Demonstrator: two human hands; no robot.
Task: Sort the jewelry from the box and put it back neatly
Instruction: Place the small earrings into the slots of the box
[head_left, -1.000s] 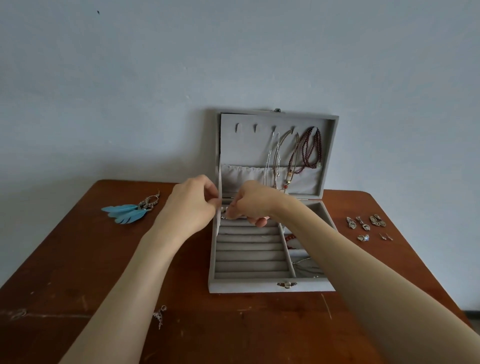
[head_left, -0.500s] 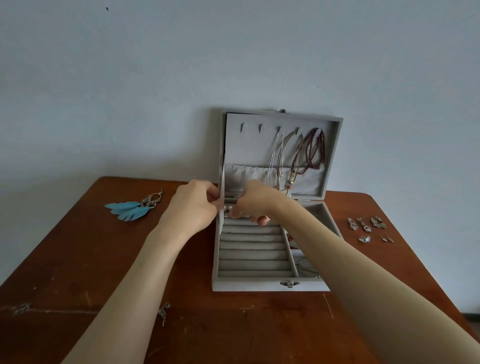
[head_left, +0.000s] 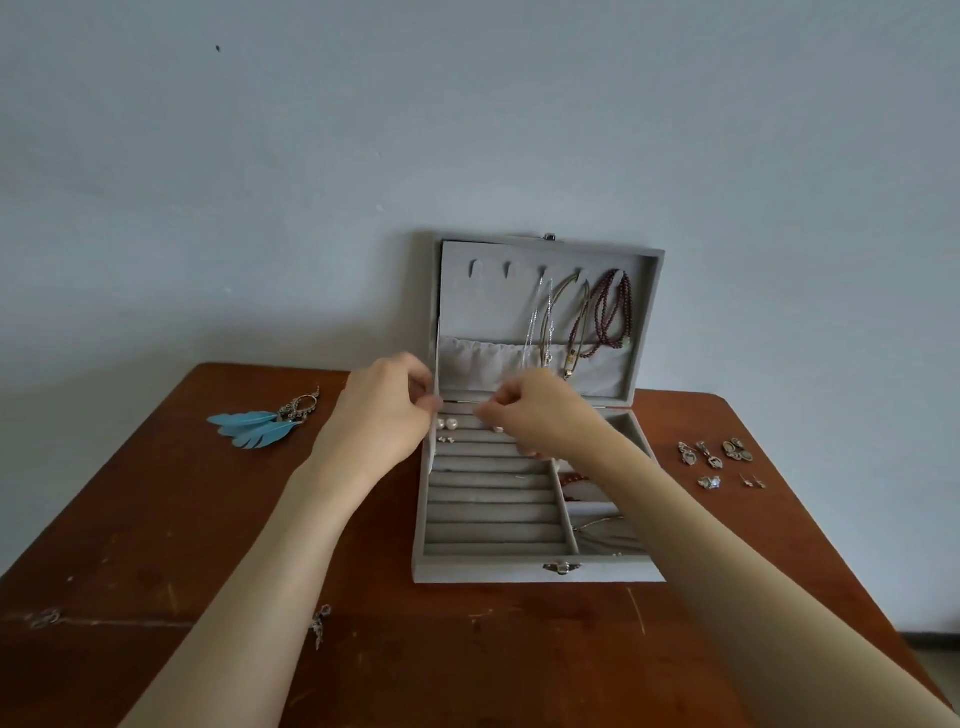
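Observation:
The grey velvet jewelry box (head_left: 519, 571) stands open mid-table, its lid upright against the wall. Several necklaces (head_left: 613, 312) hang inside the lid. Two pearl studs (head_left: 448, 423) and a tiny pair (head_left: 445, 440) sit in the back ring rows. My left hand (head_left: 384, 415) has curled fingers pinching the box's left wall at the rear corner. My right hand (head_left: 540, 415) hovers over the back rows, fingertips pinched on a small earring that is mostly hidden. Red beads (head_left: 571, 483) and a thin chain (head_left: 602, 525) lie in the right compartments.
Blue feather earrings (head_left: 254, 426) lie on the wooden table (head_left: 156, 519) at the left. Several small silver earrings (head_left: 722, 460) are spread at the right. A small silver charm (head_left: 319, 621) lies near the front, under my left forearm. The wall is right behind the box.
My hands, close together at the box's back-left corner before, have drawn apart: the right has shifted right along the back rows. The pearl studs now show between them.

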